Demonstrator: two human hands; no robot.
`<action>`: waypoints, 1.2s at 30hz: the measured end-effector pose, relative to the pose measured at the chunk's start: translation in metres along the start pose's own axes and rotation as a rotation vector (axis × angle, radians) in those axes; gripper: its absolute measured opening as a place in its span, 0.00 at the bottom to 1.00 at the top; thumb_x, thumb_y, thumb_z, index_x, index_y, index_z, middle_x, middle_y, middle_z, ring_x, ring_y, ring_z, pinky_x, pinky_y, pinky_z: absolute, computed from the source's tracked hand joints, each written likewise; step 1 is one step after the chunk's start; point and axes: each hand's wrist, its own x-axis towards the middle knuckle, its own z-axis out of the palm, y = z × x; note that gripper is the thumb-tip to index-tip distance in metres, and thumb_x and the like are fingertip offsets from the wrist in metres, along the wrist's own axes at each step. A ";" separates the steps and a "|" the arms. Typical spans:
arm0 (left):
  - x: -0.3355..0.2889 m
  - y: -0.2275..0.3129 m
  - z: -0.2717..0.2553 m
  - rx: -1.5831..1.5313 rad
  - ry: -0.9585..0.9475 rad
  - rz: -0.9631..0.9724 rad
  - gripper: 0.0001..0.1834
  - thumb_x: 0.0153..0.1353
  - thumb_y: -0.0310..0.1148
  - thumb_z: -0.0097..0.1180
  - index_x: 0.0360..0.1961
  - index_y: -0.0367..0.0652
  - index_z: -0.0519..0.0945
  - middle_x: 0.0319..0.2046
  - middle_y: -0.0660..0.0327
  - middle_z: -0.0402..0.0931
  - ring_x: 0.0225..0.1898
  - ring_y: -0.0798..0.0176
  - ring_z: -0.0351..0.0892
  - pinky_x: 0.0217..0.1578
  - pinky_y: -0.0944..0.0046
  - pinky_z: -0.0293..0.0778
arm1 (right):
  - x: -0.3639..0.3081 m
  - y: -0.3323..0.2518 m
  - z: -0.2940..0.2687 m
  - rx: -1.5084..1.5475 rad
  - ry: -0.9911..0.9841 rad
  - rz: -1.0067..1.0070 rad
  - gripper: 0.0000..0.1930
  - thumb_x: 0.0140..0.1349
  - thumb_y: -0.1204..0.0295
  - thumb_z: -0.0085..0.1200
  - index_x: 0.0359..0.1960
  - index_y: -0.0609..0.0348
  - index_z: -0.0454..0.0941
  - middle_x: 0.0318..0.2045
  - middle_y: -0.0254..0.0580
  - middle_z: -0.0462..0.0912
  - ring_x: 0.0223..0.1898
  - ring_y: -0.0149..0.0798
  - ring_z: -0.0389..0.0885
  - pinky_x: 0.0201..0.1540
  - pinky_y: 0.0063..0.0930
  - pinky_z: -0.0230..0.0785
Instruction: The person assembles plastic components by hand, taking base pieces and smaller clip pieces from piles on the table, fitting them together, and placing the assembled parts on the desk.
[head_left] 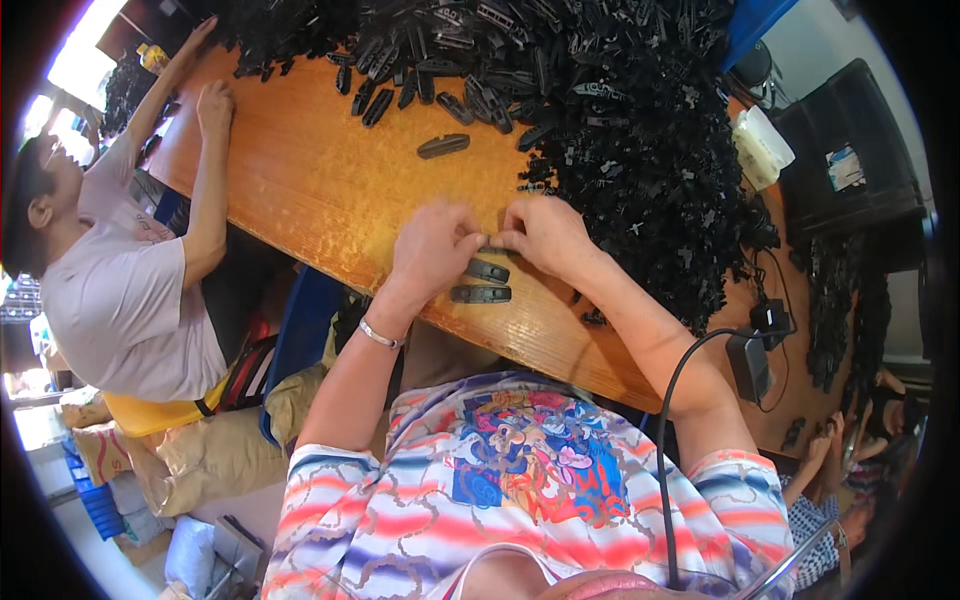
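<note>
My left hand (435, 250) and my right hand (545, 235) meet over the near part of the wooden table, fingertips close together. Both are closed in a pinch at a dark plastic piece (492, 247), mostly hidden by the fingers. The back of my left hand is smeared by motion. Just below the fingertips lies an oblong black plastic part (487, 271). A second, similar black part (480, 295) rests nearer the table edge, roughly parallel to it. Farther off, a single oblong dark part (443, 146) lies apart from the heap.
A large heap of oblong black parts (480, 50) covers the table's far side. Small black pieces (640, 210) are piled to the right. A black cable (664, 450) hangs in front of my right side. A co-worker (130, 270) sits at the left, arms on the table (300, 150).
</note>
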 end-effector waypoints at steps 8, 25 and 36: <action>0.022 -0.013 -0.025 0.087 0.262 0.149 0.11 0.64 0.32 0.72 0.45 0.41 0.88 0.42 0.53 0.83 0.51 0.45 0.81 0.55 0.49 0.77 | 0.015 0.031 -0.027 -0.201 0.395 -0.065 0.08 0.64 0.67 0.73 0.39 0.57 0.90 0.38 0.47 0.88 0.41 0.56 0.89 0.44 0.49 0.82; 0.054 -0.034 0.001 0.193 0.480 0.261 0.10 0.66 0.29 0.72 0.47 0.42 0.89 0.41 0.57 0.86 0.47 0.48 0.85 0.48 0.50 0.81 | 0.031 0.024 -0.016 -0.404 0.148 -0.257 0.10 0.63 0.80 0.61 0.46 0.59 0.84 0.44 0.50 0.86 0.42 0.56 0.92 0.47 0.45 0.85; 0.056 -0.027 -0.004 -0.017 0.305 -0.002 0.11 0.66 0.35 0.71 0.45 0.41 0.90 0.43 0.52 0.86 0.51 0.46 0.84 0.53 0.48 0.79 | 0.025 0.013 -0.012 -0.187 0.122 -0.170 0.08 0.64 0.76 0.63 0.44 0.61 0.83 0.45 0.53 0.87 0.50 0.60 0.88 0.54 0.49 0.82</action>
